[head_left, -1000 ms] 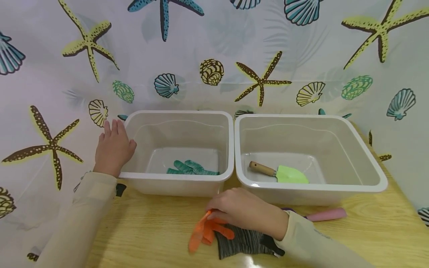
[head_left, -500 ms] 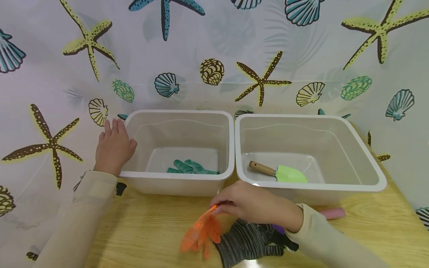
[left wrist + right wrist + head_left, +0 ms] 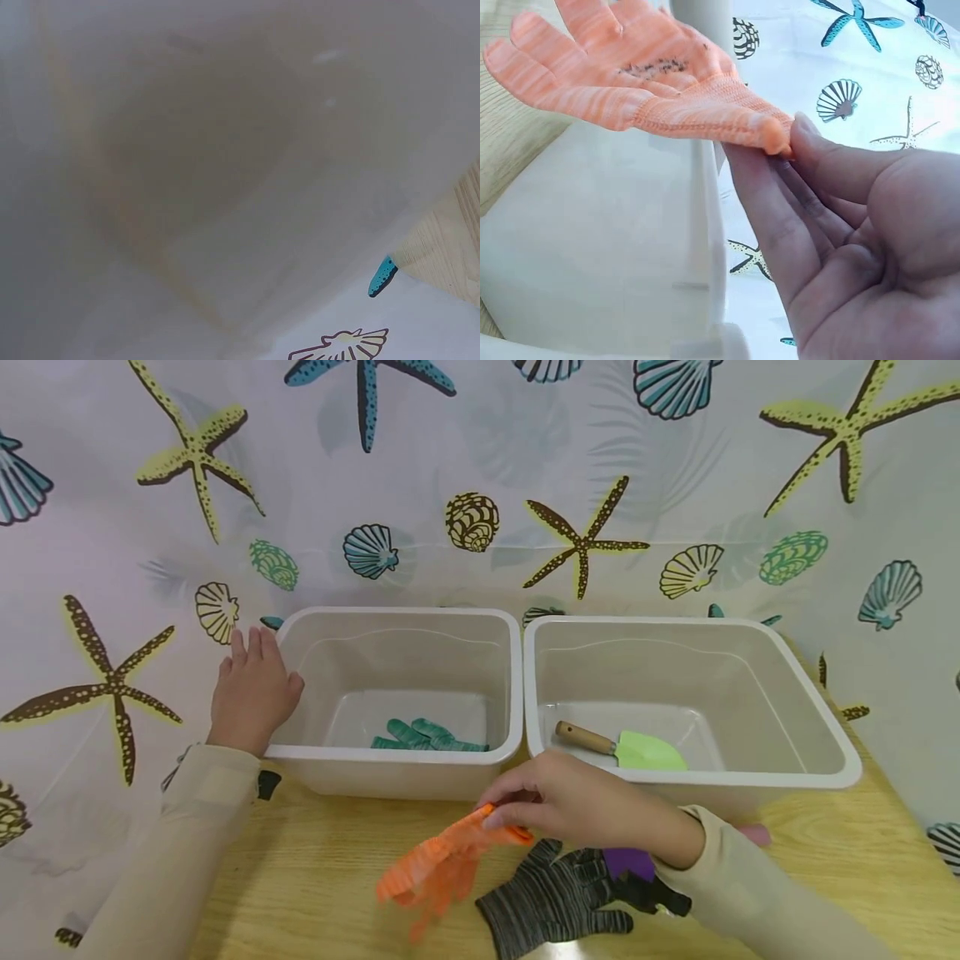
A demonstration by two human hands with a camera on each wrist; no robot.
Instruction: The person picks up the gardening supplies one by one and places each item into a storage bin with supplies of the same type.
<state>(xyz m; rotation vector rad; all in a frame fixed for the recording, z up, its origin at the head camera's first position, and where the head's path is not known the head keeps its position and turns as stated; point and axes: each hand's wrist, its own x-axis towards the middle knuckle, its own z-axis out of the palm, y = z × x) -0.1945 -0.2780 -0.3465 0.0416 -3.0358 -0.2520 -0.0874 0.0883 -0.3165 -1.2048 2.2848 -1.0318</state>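
Between thumb and fingers, my right hand (image 3: pixel 570 802) pinches an orange knit glove (image 3: pixel 442 860) by its cuff, above the table in front of the bins. The right wrist view shows the glove (image 3: pixel 652 75) hanging from the fingertips, with dark marks on its palm. My left hand (image 3: pixel 253 693) rests with extended fingers on the left rim of the left white bin (image 3: pixel 397 758). A green glove (image 3: pixel 431 737) lies in that bin. A grey-black striped glove (image 3: pixel 547 893) lies on the table below my right hand. Only the bin's blurred wall (image 3: pixel 225 135) fills most of the left wrist view.
The right white bin (image 3: pixel 697 779) holds a trowel (image 3: pixel 645 750) with a lime blade and wooden handle. A purple item (image 3: pixel 628 862) and a pink handle end (image 3: pixel 756 835) show partly under my right arm. A shell-print cloth (image 3: pixel 450 443) hangs behind the bins.
My right hand has lifted the orange glove off the striped glove and moved slightly up and right. The striped glove has shifted and spread out. My left hand has stayed on the bin.
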